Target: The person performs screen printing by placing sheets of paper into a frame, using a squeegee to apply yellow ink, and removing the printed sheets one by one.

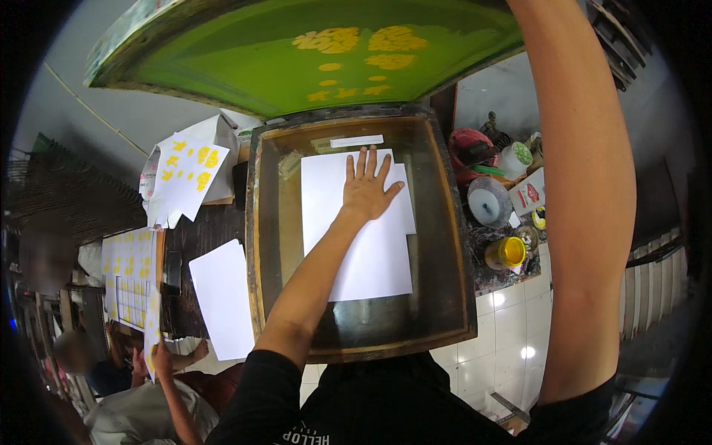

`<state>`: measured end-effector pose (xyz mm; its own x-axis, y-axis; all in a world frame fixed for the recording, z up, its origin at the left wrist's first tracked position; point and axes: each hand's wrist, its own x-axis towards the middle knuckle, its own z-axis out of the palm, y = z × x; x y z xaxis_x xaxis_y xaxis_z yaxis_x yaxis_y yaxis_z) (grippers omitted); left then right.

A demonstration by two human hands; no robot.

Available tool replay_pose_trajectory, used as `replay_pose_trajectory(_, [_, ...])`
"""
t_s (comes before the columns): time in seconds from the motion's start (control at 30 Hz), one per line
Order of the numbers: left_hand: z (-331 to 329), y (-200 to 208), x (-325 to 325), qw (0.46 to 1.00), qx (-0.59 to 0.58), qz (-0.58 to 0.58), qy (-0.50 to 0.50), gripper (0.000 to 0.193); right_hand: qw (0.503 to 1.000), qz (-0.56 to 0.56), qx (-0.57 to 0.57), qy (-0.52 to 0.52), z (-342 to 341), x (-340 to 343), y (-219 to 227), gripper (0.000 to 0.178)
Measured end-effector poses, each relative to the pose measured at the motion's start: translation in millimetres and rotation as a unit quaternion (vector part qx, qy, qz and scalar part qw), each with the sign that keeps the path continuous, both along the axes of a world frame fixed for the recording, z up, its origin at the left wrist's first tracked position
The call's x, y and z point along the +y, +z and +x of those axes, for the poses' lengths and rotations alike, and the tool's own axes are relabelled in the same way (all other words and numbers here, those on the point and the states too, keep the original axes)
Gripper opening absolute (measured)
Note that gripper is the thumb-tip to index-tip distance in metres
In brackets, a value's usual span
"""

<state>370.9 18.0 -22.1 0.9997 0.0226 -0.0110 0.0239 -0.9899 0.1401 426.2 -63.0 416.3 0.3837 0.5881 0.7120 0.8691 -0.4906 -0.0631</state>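
My left hand (363, 191) lies flat on a white sheet of paper (371, 271), fingers spread and holding nothing. The sheet rests on a dark glass-like surface inside a wooden-edged frame (259, 222). Beneath its right side another white piece (402, 200) sticks out, and a narrow white strip (357, 141) sits just beyond my fingertips. Above, a green printing screen (245, 59) with yellow patterns is tilted up from the far edge. My right arm reaches up along the right side toward the screen; its hand is beyond the top edge of the picture.
Left of the frame lie a stack of blank paper (222, 297) and yellow-printed sheets (189, 174). At the right are a yellow paint jar (506, 253), a white tub (489, 202) and other containers. A co-worker's hand (162, 360) holds a printed sheet at lower left.
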Motion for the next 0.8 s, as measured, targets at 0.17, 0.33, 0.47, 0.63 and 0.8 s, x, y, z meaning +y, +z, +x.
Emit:
replay_pose_trajectory(0.17, [19.2, 0.4, 5.0, 1.0, 0.012, 0.002, 0.015, 0.079, 0.993, -0.076, -0.071, -0.059, 0.0, 11.8, 6.3, 0.035])
replay_pose_trajectory(0.33, [31.0, 3.0, 4.3, 1.0, 0.003, 0.021, 0.023, 0.08, 1.0, -0.019, 0.02, 0.012, -13.4, -4.0, 1.8, 0.035])
replay_pose_trajectory(0.47, [15.5, 46.4, -0.2, 0.987, -0.077, -0.134, 0.043, 0.079, 0.996, -0.031, 0.085, 0.02, -41.7, -16.4, -0.3, 0.033])
replay_pose_trajectory(0.63, [-93.4, 138.9, 21.2, 0.759, -0.278, -0.585, -0.066, 0.072, 0.974, -0.001, 0.225, 0.01, -87.4, -41.6, -35.6, 0.029])
replay_pose_trajectory(0.8, [-266.5, 145.1, 14.2, 0.629, -0.238, -0.74, 0.017, 0.05, 0.992, 0.038, 0.108, 0.056, -144.7, -71.1, -157.2, 0.023])
